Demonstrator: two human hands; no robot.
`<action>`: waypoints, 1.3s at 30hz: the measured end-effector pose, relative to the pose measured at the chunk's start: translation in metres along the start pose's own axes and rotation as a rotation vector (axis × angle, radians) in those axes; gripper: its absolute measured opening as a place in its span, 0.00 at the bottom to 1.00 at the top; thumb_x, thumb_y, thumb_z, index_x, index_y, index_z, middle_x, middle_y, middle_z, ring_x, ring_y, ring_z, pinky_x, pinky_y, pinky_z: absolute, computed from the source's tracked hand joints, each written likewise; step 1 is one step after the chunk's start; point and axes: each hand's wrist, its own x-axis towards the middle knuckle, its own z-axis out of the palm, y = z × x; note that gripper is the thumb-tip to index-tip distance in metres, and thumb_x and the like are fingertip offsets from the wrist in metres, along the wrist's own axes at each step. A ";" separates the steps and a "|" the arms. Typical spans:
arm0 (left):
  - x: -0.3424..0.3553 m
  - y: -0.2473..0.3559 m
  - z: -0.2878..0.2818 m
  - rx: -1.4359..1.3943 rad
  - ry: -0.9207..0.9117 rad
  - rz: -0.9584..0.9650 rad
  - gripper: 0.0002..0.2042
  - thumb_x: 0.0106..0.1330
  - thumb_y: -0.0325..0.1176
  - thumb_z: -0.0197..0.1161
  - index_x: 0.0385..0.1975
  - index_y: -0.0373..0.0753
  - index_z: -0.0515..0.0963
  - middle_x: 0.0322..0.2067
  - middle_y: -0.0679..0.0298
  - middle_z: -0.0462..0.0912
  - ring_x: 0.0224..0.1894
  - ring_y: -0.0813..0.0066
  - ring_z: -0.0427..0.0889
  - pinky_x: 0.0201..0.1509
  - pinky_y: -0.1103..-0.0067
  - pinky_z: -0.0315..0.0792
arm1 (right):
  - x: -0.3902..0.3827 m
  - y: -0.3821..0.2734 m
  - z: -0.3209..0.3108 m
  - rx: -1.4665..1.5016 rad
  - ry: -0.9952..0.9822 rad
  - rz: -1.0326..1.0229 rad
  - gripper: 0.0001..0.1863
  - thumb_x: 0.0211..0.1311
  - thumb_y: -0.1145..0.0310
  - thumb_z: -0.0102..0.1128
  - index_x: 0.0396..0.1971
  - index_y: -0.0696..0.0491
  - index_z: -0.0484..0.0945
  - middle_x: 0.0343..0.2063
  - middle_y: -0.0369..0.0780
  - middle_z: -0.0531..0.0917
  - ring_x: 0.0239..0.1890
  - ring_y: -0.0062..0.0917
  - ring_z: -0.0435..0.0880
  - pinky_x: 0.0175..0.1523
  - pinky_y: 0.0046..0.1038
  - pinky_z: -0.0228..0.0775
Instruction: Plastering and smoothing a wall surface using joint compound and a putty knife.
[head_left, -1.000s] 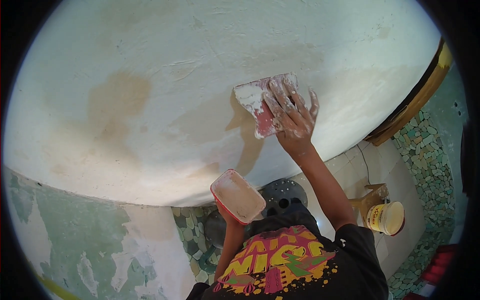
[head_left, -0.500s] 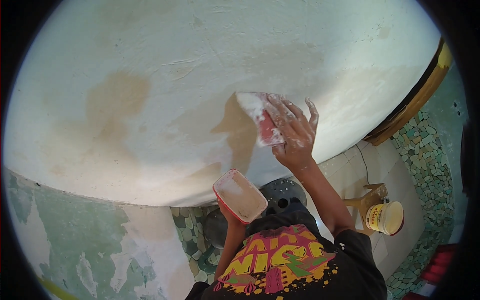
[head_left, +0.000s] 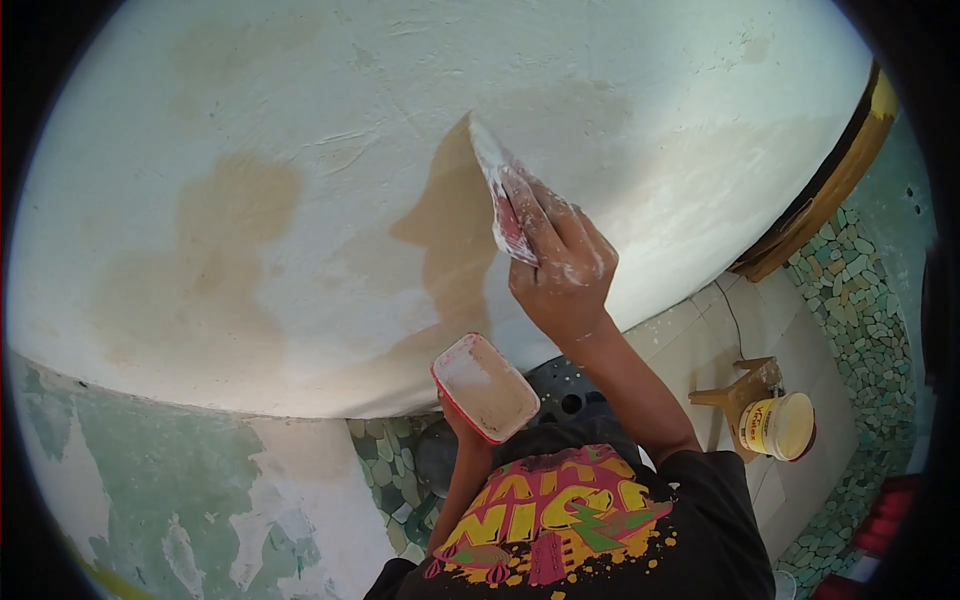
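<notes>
My right hand, dusted with white, is closed around a red putty scraper whose blade is coated in white putty. The scraper is tilted nearly edge-on, and its upper corner meets its shadow on the pale wall, seeming to touch there. Lower down, my left hand grips a red-rimmed rectangular tub from its left side, its fingers mostly hidden beneath. Off-white putty lies inside the tub, which is held in front of my chest, apart from the wall.
Behind my right arm, a small tan stool and a yellow-labelled bucket stand on the tiled floor. A dark round perforated thing sits below the tub. Peeling green plaster is at lower left, a wooden edge at right.
The scraper has turned from showing its broad face to nearly edge-on, and its tip is higher on the wall. My right hand has shifted slightly left, its outer fingers drawn in.
</notes>
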 end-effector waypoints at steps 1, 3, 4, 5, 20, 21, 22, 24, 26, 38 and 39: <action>0.001 -0.001 -0.001 0.002 0.000 -0.003 0.32 0.74 0.61 0.43 0.67 0.44 0.68 0.59 0.57 0.77 0.58 0.55 0.78 0.63 0.58 0.73 | 0.000 0.001 -0.005 -0.002 0.001 0.003 0.30 0.45 0.79 0.61 0.54 0.50 0.84 0.46 0.44 0.86 0.33 0.36 0.85 0.40 0.36 0.79; 0.004 0.000 -0.003 0.013 -0.008 -0.022 0.33 0.74 0.62 0.43 0.67 0.43 0.67 0.59 0.56 0.77 0.58 0.54 0.78 0.63 0.58 0.73 | 0.001 0.007 -0.017 0.033 -0.030 -0.001 0.29 0.47 0.85 0.59 0.53 0.53 0.84 0.45 0.45 0.87 0.43 0.41 0.87 0.49 0.37 0.79; 0.005 0.001 -0.005 0.015 -0.009 -0.020 0.33 0.74 0.62 0.43 0.67 0.43 0.67 0.59 0.56 0.77 0.58 0.54 0.78 0.63 0.58 0.73 | 0.000 0.010 -0.022 0.052 -0.018 0.032 0.27 0.51 0.84 0.60 0.53 0.53 0.84 0.48 0.44 0.87 0.48 0.41 0.86 0.55 0.37 0.76; 0.005 0.000 -0.005 0.012 0.005 -0.017 0.33 0.73 0.63 0.43 0.67 0.44 0.67 0.59 0.56 0.77 0.59 0.54 0.78 0.63 0.58 0.73 | 0.003 0.014 -0.024 0.053 -0.018 0.034 0.27 0.51 0.84 0.60 0.53 0.53 0.84 0.48 0.44 0.87 0.48 0.41 0.86 0.55 0.37 0.76; 0.001 -0.004 -0.012 0.092 0.076 0.039 0.31 0.75 0.61 0.41 0.68 0.45 0.66 0.61 0.59 0.75 0.61 0.56 0.77 0.64 0.59 0.73 | -0.043 0.034 0.008 -0.057 -0.095 -0.116 0.18 0.54 0.69 0.68 0.47 0.47 0.88 0.58 0.38 0.83 0.62 0.38 0.79 0.67 0.46 0.66; 0.001 -0.002 -0.009 0.083 0.057 0.033 0.31 0.75 0.60 0.41 0.68 0.45 0.66 0.61 0.59 0.75 0.60 0.57 0.77 0.64 0.59 0.73 | -0.035 0.033 0.002 -0.058 -0.058 -0.133 0.18 0.54 0.68 0.69 0.48 0.47 0.87 0.58 0.37 0.83 0.62 0.37 0.79 0.67 0.46 0.66; 0.001 -0.002 -0.008 0.085 0.057 0.035 0.31 0.75 0.60 0.41 0.68 0.45 0.66 0.61 0.59 0.75 0.60 0.57 0.77 0.64 0.59 0.73 | -0.028 0.033 -0.003 -0.059 -0.021 -0.148 0.19 0.55 0.67 0.69 0.49 0.46 0.87 0.58 0.36 0.83 0.61 0.36 0.79 0.67 0.46 0.66; -0.001 -0.002 -0.007 0.042 0.051 0.017 0.31 0.76 0.61 0.41 0.68 0.45 0.66 0.60 0.59 0.75 0.60 0.56 0.77 0.64 0.59 0.73 | -0.010 0.038 -0.008 -0.086 -0.005 -0.177 0.19 0.55 0.68 0.69 0.49 0.45 0.87 0.58 0.35 0.83 0.61 0.36 0.79 0.67 0.46 0.66; -0.003 -0.004 -0.007 0.025 0.046 0.000 0.31 0.75 0.61 0.41 0.68 0.45 0.66 0.61 0.59 0.75 0.60 0.56 0.77 0.64 0.59 0.73 | 0.007 0.044 -0.002 -0.103 0.002 -0.221 0.22 0.54 0.71 0.68 0.52 0.41 0.86 0.59 0.34 0.82 0.62 0.35 0.79 0.69 0.47 0.65; -0.008 -0.004 -0.029 0.038 0.108 0.034 0.31 0.75 0.62 0.39 0.69 0.49 0.65 0.62 0.62 0.74 0.61 0.57 0.77 0.65 0.58 0.72 | -0.029 0.076 0.009 -0.142 -0.216 -0.208 0.24 0.55 0.72 0.66 0.54 0.43 0.85 0.60 0.37 0.82 0.67 0.37 0.75 0.72 0.48 0.60; -0.008 -0.005 -0.029 0.043 0.093 0.045 0.31 0.76 0.62 0.39 0.69 0.49 0.65 0.62 0.62 0.74 0.61 0.57 0.77 0.65 0.58 0.72 | -0.031 0.078 0.005 -0.162 -0.241 -0.211 0.23 0.55 0.71 0.67 0.54 0.43 0.85 0.59 0.37 0.82 0.67 0.37 0.75 0.72 0.47 0.60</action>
